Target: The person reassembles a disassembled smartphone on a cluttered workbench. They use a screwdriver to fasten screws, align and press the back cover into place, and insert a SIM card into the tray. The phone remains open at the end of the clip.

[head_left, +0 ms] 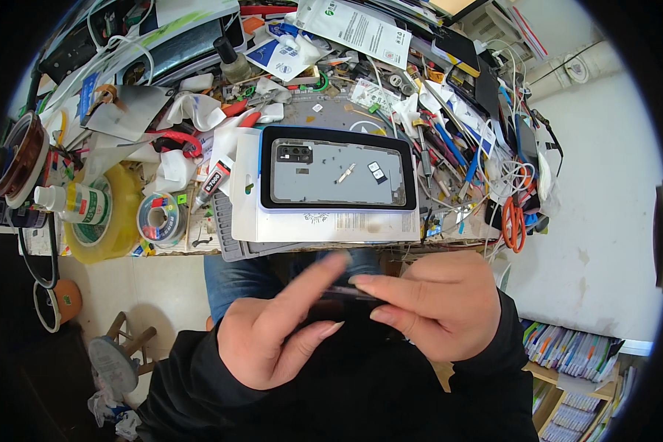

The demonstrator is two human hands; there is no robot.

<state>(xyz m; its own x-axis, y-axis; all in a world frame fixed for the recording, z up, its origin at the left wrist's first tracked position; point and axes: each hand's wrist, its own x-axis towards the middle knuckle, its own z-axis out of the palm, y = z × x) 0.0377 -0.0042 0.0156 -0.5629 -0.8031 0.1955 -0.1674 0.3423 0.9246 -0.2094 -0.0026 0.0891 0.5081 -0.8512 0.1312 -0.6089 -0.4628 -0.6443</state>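
Note:
My right hand (442, 309) pinches a thin, dark, flat object (350, 293) between thumb and fingers, below the bench edge. My left hand (269, 335) is just left of it, index finger stretched upward and blurred, thumb apart; its other fingers are hidden. On the bench above them, a white box (324, 227) bears a dark-framed phone-sized shell (309, 188) with a camera cutout at the upper left. A small silver piece (345, 172) and a black-and-white card tray (377, 173) lie inside it.
A glue tube (214, 180), solder spool (158, 217), yellow tape roll (118, 243) and white bottle (70, 202) crowd the left. Tools (457, 155), cables and orange-handled scissors (514, 225) are heaped right. A stool (114, 353) stands lower left, a shelf of thin packets (567, 353) lower right.

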